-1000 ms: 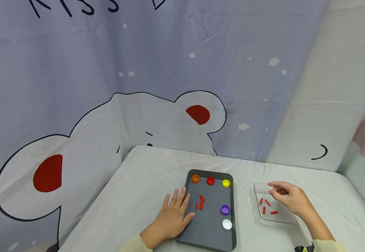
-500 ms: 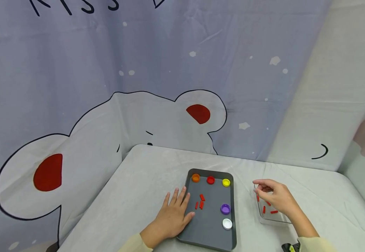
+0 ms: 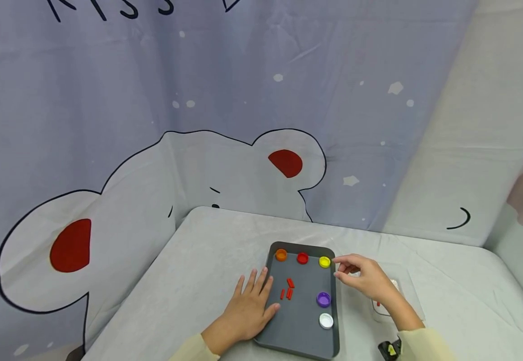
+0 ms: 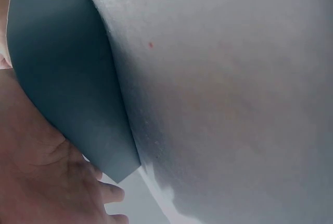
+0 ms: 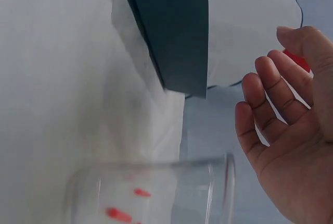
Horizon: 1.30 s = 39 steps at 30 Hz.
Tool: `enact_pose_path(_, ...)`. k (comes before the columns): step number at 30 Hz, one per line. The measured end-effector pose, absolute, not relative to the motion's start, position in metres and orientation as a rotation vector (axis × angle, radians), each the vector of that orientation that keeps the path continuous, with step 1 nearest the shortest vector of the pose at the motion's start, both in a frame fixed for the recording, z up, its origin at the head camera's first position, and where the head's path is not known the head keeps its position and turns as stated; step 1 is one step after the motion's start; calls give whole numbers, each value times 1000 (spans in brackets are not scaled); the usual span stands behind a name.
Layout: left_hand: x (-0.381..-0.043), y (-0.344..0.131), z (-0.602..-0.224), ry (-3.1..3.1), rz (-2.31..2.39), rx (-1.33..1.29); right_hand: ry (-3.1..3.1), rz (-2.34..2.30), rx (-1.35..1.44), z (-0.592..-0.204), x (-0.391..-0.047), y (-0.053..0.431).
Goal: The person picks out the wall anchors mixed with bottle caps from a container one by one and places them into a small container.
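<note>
A dark grey tray (image 3: 295, 328) lies on the white-covered table, and my left hand (image 3: 243, 313) rests on its left rim with the fingers spread. Several small red sticks (image 3: 290, 283) sit in the tray's middle. My right hand (image 3: 367, 278) hovers just past the tray's right rim, near the yellow cap (image 3: 324, 262). Its thumb and index finger are bent with a gap between the tips, and no stick shows there. In the right wrist view the same hand (image 5: 291, 130) has loosely bent fingers. Below it stands a clear box (image 5: 229, 187) with red sticks (image 5: 119, 214) inside.
Along the tray's far side are an orange cap (image 3: 281, 255) and a red cap (image 3: 303, 258). A purple cap (image 3: 323, 300) and a white cap (image 3: 326, 321) lie near its right rim. A printed curtain (image 3: 243, 75) hangs behind the table.
My right hand has moved left, from over the clear box to the tray's right rim. The left hand stays put, and the sticks and caps in the tray look unmoved.
</note>
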<state>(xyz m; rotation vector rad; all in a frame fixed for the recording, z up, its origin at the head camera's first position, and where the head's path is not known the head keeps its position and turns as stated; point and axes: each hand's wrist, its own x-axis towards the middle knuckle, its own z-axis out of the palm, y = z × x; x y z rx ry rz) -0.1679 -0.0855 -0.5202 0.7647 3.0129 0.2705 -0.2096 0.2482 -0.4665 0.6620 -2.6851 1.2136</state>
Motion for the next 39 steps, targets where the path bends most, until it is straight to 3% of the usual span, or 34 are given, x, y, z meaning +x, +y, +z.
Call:
enact_pose_path(13,-168,-86,-519,2995,271,740,-2639,1271,938,-473,-219,218)
enact_pose_path(39,-166,-83,-509,2979,225,741,-2800,1116,1176,-498,-250,176)
